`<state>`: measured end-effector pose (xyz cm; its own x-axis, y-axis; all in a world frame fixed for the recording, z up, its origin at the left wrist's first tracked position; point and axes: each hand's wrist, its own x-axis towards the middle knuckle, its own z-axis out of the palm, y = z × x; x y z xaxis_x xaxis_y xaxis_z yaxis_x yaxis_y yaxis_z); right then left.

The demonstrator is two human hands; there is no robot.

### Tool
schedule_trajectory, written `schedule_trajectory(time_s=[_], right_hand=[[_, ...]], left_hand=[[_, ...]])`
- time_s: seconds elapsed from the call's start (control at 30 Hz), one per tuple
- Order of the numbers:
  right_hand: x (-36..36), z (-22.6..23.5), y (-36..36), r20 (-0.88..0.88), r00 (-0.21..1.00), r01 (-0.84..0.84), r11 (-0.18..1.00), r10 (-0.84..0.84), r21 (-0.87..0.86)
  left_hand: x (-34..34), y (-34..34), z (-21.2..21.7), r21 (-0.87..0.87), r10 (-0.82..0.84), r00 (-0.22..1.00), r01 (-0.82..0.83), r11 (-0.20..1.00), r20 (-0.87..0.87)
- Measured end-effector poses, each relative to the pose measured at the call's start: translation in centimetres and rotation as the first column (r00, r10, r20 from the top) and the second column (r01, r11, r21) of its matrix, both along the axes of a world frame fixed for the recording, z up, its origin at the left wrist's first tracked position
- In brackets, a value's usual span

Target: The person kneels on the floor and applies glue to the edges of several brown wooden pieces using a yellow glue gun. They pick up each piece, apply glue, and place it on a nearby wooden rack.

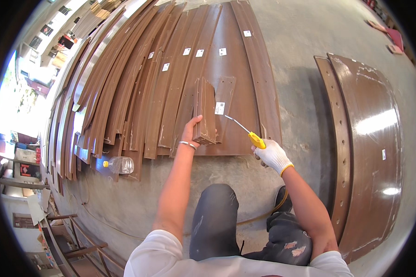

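Note:
My bare left hand (190, 133), with a bracelet at its wrist, grips a short brown wooden piece (204, 108) with long grooves, held tilted up over the boards. In a white knit glove, my right hand (272, 156) is wrapped round a yellow air blow gun (257, 140). Its thin bent metal nozzle points up and left toward the wooden piece, apart from it. Beneath the two hands lie wide brown panels (240, 99) with white labels. A short labelled board (226, 87) rests on them just right of the held piece.
Many long brown boards (138, 78) lie side by side at the left. A clear plastic bottle (121, 165) with a yellow cap lies at their near end. Brown panels (370, 152) stand at the right. A yellow hose (256, 218) runs across the concrete floor by my legs. A metal frame (85, 249) stands lower left.

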<state>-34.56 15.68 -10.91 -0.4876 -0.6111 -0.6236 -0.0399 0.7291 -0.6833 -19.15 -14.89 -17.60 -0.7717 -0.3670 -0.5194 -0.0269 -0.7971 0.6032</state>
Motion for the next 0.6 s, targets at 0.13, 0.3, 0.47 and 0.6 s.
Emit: schedule_trajectory(time_s=[0.13,0.3,0.47,0.6], right_hand=[[1.3,3.6,1.1,0.057,0.996,0.062,0.998,-0.062,0.007],[1.3,7.6,2.6,0.085,0.986,0.143,0.989,-0.141,-0.026],[2.6,10.7,3.1,0.023,0.992,0.126,0.992,-0.126,0.016],[4.9,12.0,3.1,-0.074,0.997,0.038,0.997,-0.032,0.073]], left_hand=[[0.4,-1.2,2.2,0.053,0.003,0.998,0.000,0.999,-0.055],[1.2,-3.9,6.4,-0.023,-0.169,0.982,0.171,0.985,0.084],[3.4,-5.6,12.1,-0.477,-0.078,0.483,0.875,0.082,0.872],[5.1,-6.2,15.5,0.064,0.453,0.177,0.882,-0.467,0.874]])
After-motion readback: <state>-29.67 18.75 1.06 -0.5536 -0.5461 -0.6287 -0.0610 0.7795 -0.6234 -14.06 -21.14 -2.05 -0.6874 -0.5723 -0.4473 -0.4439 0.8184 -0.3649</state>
